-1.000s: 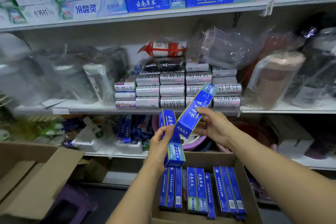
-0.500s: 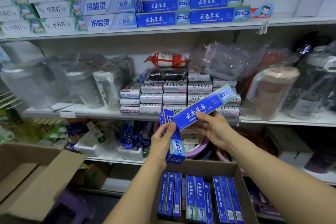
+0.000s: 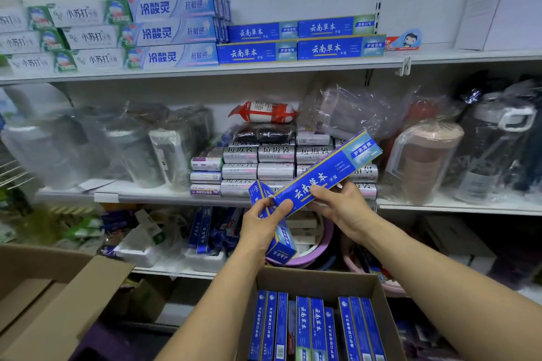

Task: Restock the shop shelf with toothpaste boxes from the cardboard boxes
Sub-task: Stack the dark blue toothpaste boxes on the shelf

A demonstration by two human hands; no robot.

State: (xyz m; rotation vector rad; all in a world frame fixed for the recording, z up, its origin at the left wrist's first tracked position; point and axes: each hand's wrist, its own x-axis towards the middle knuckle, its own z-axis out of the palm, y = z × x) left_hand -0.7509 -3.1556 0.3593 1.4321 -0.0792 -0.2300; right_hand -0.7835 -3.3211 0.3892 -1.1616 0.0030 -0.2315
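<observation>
— What's nearest to us, at the bottom of the frame?

— An open cardboard carton (image 3: 384, 302), lower centre, with blue toothpaste boxes (image 3: 311, 328) packed on end in rows. That's the supply. A second carton (image 3: 58, 296) sits at lower left with its flaps open; I can't see inside it.

— And the hands?

— Just above the carton, mid-frame, close together. The left hand (image 3: 261, 226) is wrapped around one blue box (image 3: 281, 243), which points down and slightly right. The right hand (image 3: 340, 208) pinches the lower end of a second blue box (image 3: 328, 176), tilted up to the right with its printed face towards us. The two boxes cross near the left thumb, so they're touching or very nearly.

— Why hold it face out like that?

— Probably to turn the label the way the shelved ones show.

— Where would they go?

— Far up, upper centre: the top shelf (image 3: 440, 57) has a stack of matching blue boxes (image 3: 299, 41), two high, lying flat with labels forward. The paler toothpaste boxes (image 3: 173, 32) to their left stand three high, so there seems to be room on top of the blue ones. In between, the middle shelf holds rolls of bin bags (image 3: 275, 161) and plastic-wrapped jugs (image 3: 422, 161).
</observation>
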